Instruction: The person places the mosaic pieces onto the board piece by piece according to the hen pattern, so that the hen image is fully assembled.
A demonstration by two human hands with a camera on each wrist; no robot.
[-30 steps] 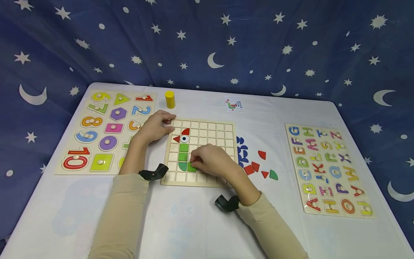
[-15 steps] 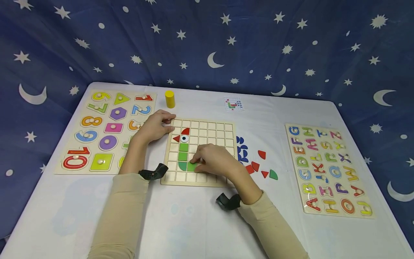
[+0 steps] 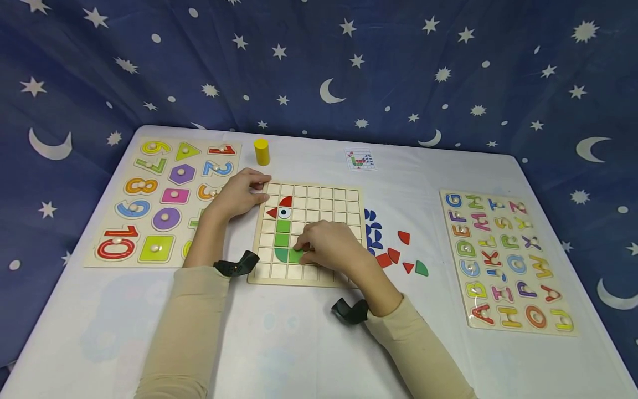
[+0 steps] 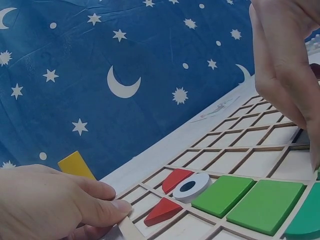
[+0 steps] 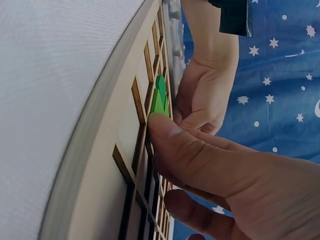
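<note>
A wooden grid board point(image 3: 335, 204) lies mid-table. My left hand point(image 3: 238, 194) holds its far left corner, thumb at the edge. My right hand point(image 3: 328, 246) bends over the lower rows, thumb and fingers around a green square tile point(image 3: 295, 257), which they partly cover. In the right wrist view the thumb tip point(image 5: 161, 124) is right at this tile's edge. Left of it sits a green quarter-round tile point(image 3: 281, 255). Above are two green squares point(image 3: 282, 233) in a column, a white eye tile point(image 3: 284, 213), a red triangle point(image 3: 272, 213) and a red quarter-round point(image 3: 286, 202).
Loose blue petal-shaped tiles point(image 3: 377, 236), red pieces point(image 3: 394, 255) and a green quarter-round point(image 3: 421, 269) lie right of the board. A picture card point(image 3: 360, 159) and yellow cylinder point(image 3: 262, 152) stand behind. Number point(image 3: 174, 197) and letter puzzles point(image 3: 505, 263) flank everything.
The right thumb and fingers have spread slightly apart at the green square, which now sits in its cell beside the quarter-round. The left hand has stayed at the board's corner.
</note>
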